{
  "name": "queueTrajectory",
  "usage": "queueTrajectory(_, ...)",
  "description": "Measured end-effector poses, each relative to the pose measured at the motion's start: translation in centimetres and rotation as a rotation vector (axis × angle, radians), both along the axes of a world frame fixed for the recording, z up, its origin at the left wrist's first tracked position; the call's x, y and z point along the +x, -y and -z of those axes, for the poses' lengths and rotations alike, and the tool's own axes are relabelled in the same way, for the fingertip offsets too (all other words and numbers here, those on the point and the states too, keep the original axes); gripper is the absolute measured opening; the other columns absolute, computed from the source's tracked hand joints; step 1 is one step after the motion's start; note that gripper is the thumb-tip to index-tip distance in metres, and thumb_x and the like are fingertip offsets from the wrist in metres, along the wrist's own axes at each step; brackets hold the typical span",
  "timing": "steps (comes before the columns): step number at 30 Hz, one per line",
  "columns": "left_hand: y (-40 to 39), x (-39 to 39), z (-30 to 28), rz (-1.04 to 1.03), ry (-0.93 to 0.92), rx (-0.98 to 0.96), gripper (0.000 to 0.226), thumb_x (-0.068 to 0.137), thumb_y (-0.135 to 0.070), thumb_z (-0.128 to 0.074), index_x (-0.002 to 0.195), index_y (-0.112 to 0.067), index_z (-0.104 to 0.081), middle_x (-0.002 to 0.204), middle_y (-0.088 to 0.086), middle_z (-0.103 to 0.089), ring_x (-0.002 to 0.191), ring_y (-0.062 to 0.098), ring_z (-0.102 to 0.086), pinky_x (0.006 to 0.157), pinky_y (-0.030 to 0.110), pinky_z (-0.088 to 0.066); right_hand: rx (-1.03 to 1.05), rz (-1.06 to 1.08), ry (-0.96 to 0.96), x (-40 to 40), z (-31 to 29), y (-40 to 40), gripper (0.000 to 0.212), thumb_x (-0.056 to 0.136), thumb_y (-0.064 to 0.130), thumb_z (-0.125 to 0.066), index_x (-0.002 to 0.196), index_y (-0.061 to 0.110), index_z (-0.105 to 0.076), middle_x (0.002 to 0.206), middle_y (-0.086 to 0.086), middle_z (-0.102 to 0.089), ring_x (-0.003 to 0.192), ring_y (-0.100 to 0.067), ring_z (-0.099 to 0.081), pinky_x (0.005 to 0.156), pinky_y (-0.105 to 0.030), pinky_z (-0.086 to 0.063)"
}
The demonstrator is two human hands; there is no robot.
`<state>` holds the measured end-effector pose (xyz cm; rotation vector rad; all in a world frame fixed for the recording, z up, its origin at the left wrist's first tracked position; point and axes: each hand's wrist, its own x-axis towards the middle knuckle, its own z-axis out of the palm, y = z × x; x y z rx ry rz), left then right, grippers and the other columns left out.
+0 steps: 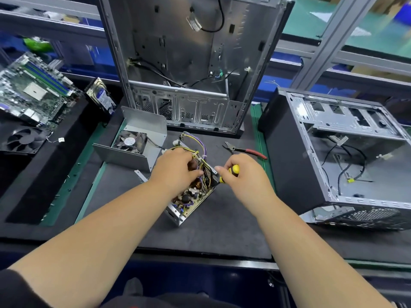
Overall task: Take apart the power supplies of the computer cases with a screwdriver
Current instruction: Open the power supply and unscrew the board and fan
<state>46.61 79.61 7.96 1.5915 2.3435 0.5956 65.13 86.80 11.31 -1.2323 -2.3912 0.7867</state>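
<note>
An opened power supply (pixel 189 203) lies on the dark mat at the centre, its circuit board and yellow and purple wires exposed. My left hand (pixel 175 167) grips its upper end among the wires. My right hand (pixel 242 172) holds a yellow-and-black screwdriver (pixel 233 171) with its tip at the supply's right edge. The supply's removed metal cover with a fan (pixel 133 141) stands to the upper left.
An upright empty computer case (pixel 191 63) stands behind. A second case (pixel 338 156) lies on its side at the right. Red-handled cutters (pixel 244 150) lie above my right hand. At the left sit a motherboard (pixel 33 90), a hard drive (pixel 101 96) and a loose fan (pixel 22 138).
</note>
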Motion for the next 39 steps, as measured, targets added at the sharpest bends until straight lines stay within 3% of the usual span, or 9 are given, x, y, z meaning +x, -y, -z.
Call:
queueTrajectory(7,0.0,-0.3,0.4,0.009,-0.032,0.0,0.03,0.082,-0.052,-0.07,0.078,-0.024,-0.059,0.091,-0.004,-0.056,0.096,0.023,-0.053,0.082,0.038,-0.047,0.016,-0.001,0.038,-0.9,-0.4,0.3,0.034,0.09,0.047,-0.067,0.066,0.032,-0.048,0.083,0.008,-0.055,0.077,-0.002,-0.051,0.061,-0.015,-0.03)
queueTrajectory(10,0.0,-0.1,0.5,0.003,-0.029,0.005,0.029,0.083,-0.052,-0.069,0.079,-0.027,-0.056,0.093,-0.005,-0.055,0.101,0.023,-0.051,0.083,0.035,-0.044,0.013,0.002,0.068,-1.1,-0.7,0.3,0.032,0.09,0.044,-0.067,0.068,0.031,-0.049,0.083,0.008,-0.055,0.075,-0.006,-0.05,0.06,-0.022,-0.032)
queueTrajectory(16,0.1,-0.3,0.6,0.003,-0.038,-0.014,0.029,0.085,-0.054,-0.067,0.079,-0.03,-0.053,0.098,-0.003,-0.057,0.106,0.024,-0.049,0.086,0.035,-0.042,0.035,0.065,0.329,-1.9,-1.8,0.4,0.028,0.091,0.044,-0.064,0.089,0.023,-0.046,0.075,0.004,-0.055,0.071,-0.024,-0.056,0.056,-0.032,-0.038)
queueTrajectory(21,0.0,-0.3,0.6,0.004,-0.033,-0.011,0.028,0.085,-0.054,-0.067,0.084,-0.027,-0.061,0.094,-0.005,-0.052,0.107,0.024,-0.049,0.088,0.036,-0.041,-0.009,0.03,0.359,-2.0,-2.9,0.2,0.029,0.088,0.036,-0.071,0.083,0.024,-0.046,0.072,0.007,-0.052,0.07,-0.022,-0.053,0.052,-0.029,-0.032)
queueTrajectory(27,0.1,-0.2,0.4,0.004,-0.032,-0.012,0.029,0.085,-0.055,-0.066,0.083,-0.027,-0.06,0.1,-0.002,-0.057,0.107,0.025,-0.049,0.088,0.036,-0.042,0.117,0.003,0.487,-3.1,-2.9,0.9,0.036,0.097,0.053,-0.053,0.092,0.018,-0.044,0.078,0.002,-0.056,0.078,-0.028,-0.058,0.058,-0.033,-0.037)
queueTrajectory(32,0.0,-0.2,0.4,0.002,-0.037,-0.008,0.03,0.085,-0.054,-0.066,0.086,-0.025,-0.062,0.099,-0.001,-0.057,0.107,0.025,-0.049,0.087,0.036,-0.042,0.009,-0.097,0.425,-3.3,-3.0,0.5,0.024,0.096,0.027,-0.06,0.084,0.018,-0.041,0.068,0.004,-0.049,0.065,-0.023,-0.05,0.049,-0.03,-0.028)
queueTrajectory(34,0.0,-0.2,0.4,0.005,-0.036,-0.004,0.03,0.085,-0.054,-0.066,0.087,-0.024,-0.063,0.099,-0.001,-0.056,0.107,0.025,-0.049,0.087,0.036,-0.042,-0.03,-0.144,0.416,-2.9,-3.5,-0.1,0.031,0.094,0.026,-0.063,0.076,0.025,-0.038,0.07,0.008,-0.047,0.064,-0.016,-0.046,0.052,-0.03,-0.03)
queueTrajectory(39,0.1,-0.2,0.5,0.007,-0.042,-0.017,0.03,0.086,-0.055,-0.066,0.087,-0.024,-0.062,0.101,-0.001,-0.057,0.108,0.024,-0.049,0.088,0.036,-0.042,-0.051,-0.247,0.455,-2.6,-4.0,-0.9,0.033,0.091,0.024,-0.069,0.072,0.027,-0.042,0.08,0.006,-0.057,0.076,-0.018,-0.053,0.066,-0.033,-0.044)
